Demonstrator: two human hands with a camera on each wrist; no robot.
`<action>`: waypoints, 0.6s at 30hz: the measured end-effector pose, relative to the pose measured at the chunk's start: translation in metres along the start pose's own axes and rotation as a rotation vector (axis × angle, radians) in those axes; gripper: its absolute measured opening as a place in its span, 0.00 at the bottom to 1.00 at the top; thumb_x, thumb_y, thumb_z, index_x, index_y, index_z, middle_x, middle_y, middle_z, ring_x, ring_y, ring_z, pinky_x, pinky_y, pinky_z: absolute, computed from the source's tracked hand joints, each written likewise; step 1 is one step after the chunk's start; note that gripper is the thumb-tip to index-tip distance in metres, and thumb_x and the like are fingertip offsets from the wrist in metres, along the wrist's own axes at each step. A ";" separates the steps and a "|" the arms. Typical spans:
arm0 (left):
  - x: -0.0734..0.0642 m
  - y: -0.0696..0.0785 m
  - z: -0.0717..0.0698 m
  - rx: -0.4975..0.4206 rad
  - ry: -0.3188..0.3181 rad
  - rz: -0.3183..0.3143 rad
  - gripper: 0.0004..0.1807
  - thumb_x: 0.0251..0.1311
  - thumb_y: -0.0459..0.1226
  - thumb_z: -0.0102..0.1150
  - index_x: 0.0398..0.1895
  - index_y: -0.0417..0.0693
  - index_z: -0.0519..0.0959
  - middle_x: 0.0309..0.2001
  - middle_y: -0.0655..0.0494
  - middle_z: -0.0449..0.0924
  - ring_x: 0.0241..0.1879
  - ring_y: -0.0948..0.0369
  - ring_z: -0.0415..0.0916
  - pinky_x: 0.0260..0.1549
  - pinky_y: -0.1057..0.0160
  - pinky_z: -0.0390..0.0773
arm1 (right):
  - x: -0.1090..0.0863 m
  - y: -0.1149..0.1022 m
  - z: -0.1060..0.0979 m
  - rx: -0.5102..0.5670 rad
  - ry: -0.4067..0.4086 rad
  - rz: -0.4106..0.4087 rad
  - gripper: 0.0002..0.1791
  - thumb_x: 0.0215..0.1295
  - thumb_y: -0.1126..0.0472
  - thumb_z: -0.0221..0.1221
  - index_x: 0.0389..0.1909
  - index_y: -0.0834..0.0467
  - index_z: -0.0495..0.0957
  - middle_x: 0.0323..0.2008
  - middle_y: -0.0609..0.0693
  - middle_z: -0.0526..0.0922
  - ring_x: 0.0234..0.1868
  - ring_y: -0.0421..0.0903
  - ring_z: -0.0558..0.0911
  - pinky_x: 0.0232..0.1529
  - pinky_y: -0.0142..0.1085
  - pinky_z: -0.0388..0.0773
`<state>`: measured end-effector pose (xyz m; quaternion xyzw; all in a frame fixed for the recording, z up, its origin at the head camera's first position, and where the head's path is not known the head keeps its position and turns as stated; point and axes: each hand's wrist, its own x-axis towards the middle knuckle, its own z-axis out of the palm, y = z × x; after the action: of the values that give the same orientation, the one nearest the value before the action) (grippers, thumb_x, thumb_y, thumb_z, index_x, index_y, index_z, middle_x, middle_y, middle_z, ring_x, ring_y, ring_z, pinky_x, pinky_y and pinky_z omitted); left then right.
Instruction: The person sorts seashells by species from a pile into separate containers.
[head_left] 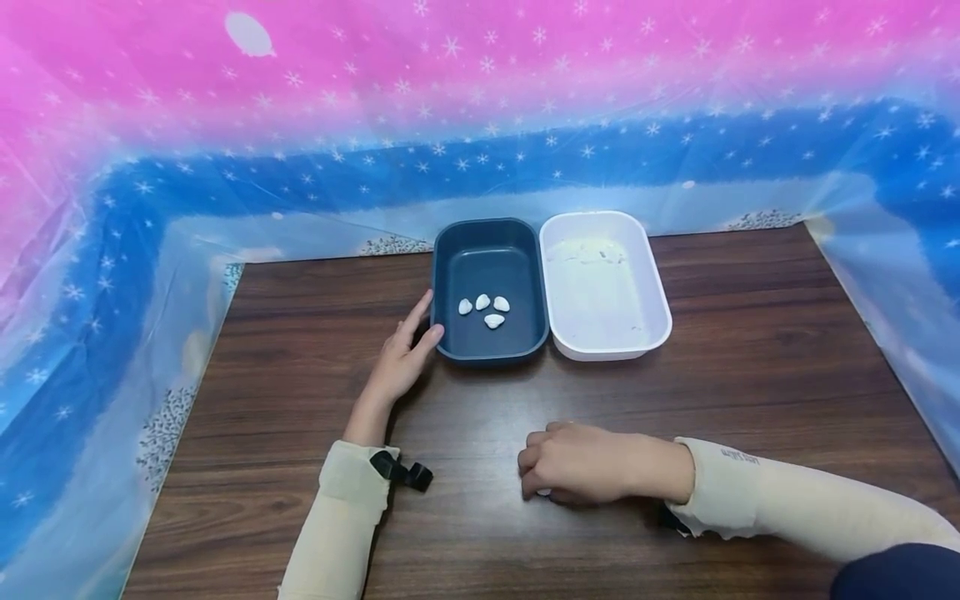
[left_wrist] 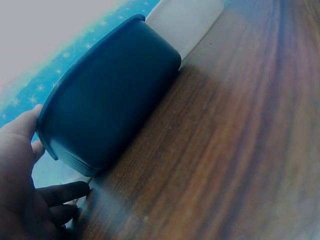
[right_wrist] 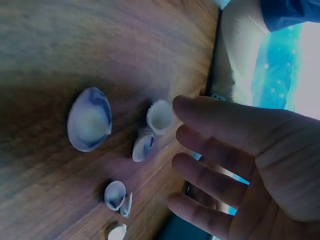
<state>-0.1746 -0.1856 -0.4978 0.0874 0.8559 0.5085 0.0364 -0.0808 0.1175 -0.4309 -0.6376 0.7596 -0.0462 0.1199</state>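
My left hand [head_left: 397,362] touches the left side of a dark blue-grey plastic bin [head_left: 491,358], its thumb by the near rim. The left wrist view shows the bin's outer wall [left_wrist: 110,95] beside that hand [left_wrist: 20,170]. Inside the bin lie several small white seashells [head_left: 494,321]. My right hand [head_left: 573,462] is low over the table, fingers bent down, hiding most of the shells there. In the right wrist view, a large purple-and-white shell [right_wrist: 90,120] lies hollow side up, and a small white shell [right_wrist: 160,118] is just off the right thumb's tip.
A white bin [head_left: 607,350] stands against the dark bin's right side. More small shells [right_wrist: 115,195] lie on the brown wood-grain table [head_left: 750,358]. A pink and blue snowflake cloth [head_left: 480,150] hangs along the back and sides.
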 end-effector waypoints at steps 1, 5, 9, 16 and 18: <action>0.000 0.000 0.000 0.000 0.000 0.000 0.35 0.82 0.51 0.51 0.86 0.67 0.54 0.80 0.45 0.63 0.80 0.48 0.56 0.81 0.44 0.36 | -0.001 -0.001 0.001 -0.007 0.005 0.001 0.13 0.65 0.62 0.70 0.47 0.43 0.90 0.45 0.38 0.84 0.47 0.38 0.80 0.46 0.34 0.78; 0.000 -0.001 0.000 -0.002 -0.001 -0.003 0.35 0.82 0.51 0.51 0.86 0.67 0.54 0.80 0.46 0.63 0.81 0.48 0.56 0.81 0.44 0.35 | -0.004 -0.003 0.003 -0.054 0.026 0.005 0.14 0.64 0.64 0.69 0.45 0.42 0.89 0.44 0.38 0.84 0.45 0.39 0.80 0.43 0.34 0.77; 0.000 -0.001 0.001 -0.006 -0.001 -0.003 0.35 0.82 0.51 0.51 0.86 0.66 0.54 0.80 0.46 0.62 0.81 0.49 0.55 0.81 0.44 0.35 | -0.004 -0.003 0.005 -0.116 0.047 0.005 0.11 0.64 0.63 0.69 0.41 0.42 0.89 0.40 0.37 0.83 0.41 0.39 0.79 0.40 0.33 0.75; 0.000 -0.001 0.001 -0.011 -0.003 0.006 0.35 0.82 0.50 0.51 0.86 0.66 0.54 0.80 0.47 0.62 0.81 0.48 0.56 0.81 0.44 0.35 | -0.002 -0.003 0.011 -0.170 0.053 0.006 0.07 0.64 0.60 0.69 0.37 0.42 0.88 0.37 0.37 0.82 0.38 0.39 0.78 0.35 0.32 0.73; 0.000 0.000 0.001 -0.013 -0.001 0.010 0.35 0.82 0.50 0.51 0.86 0.66 0.54 0.80 0.47 0.62 0.80 0.49 0.56 0.81 0.44 0.35 | -0.002 -0.002 0.012 -0.163 0.048 0.010 0.06 0.64 0.60 0.70 0.37 0.43 0.88 0.37 0.38 0.82 0.38 0.39 0.78 0.36 0.32 0.74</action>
<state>-0.1750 -0.1849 -0.4983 0.0916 0.8521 0.5141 0.0350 -0.0755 0.1197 -0.4413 -0.6401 0.7667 0.0013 0.0496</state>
